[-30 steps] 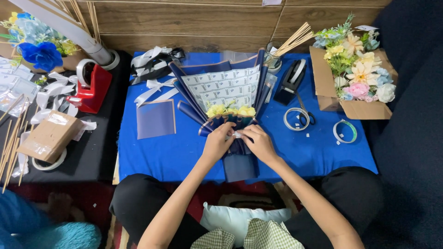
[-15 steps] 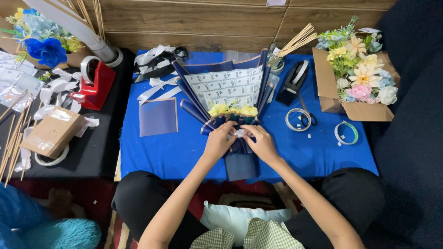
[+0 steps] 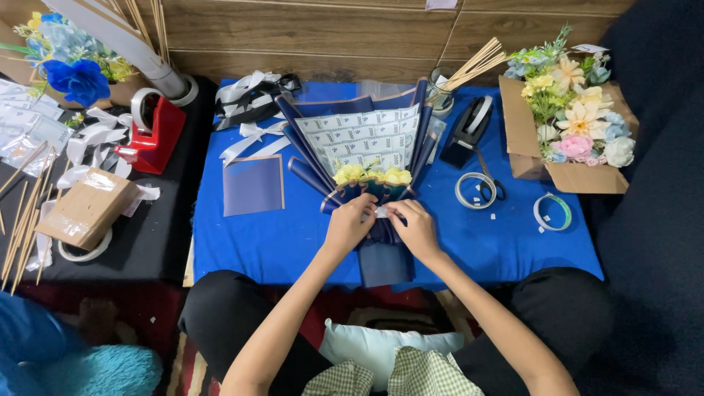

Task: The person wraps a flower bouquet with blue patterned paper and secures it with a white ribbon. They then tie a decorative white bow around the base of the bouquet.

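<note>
Hands are meeting at the neck of a dark blue bouquet that is lying flat on a blue cloth. The left hand and the right hand are both pinching a small white strip between them, fingers closed on it right where the wrapping narrows. Just above the pinch, yellow flowers are peeking out of the paper, and past them the wrapping is fanning open with a white patterned sheet inside. Just below the pinch, the short blue handle of the bouquet is pointing toward the person.

Off to the left of the hands a flat blue paper square is lying, and farther left a red tape holder is sitting on a black mat. Off to the right, a black tape holder, scissors and two tape rolls are resting, with a cardboard box of flowers beyond them.
</note>
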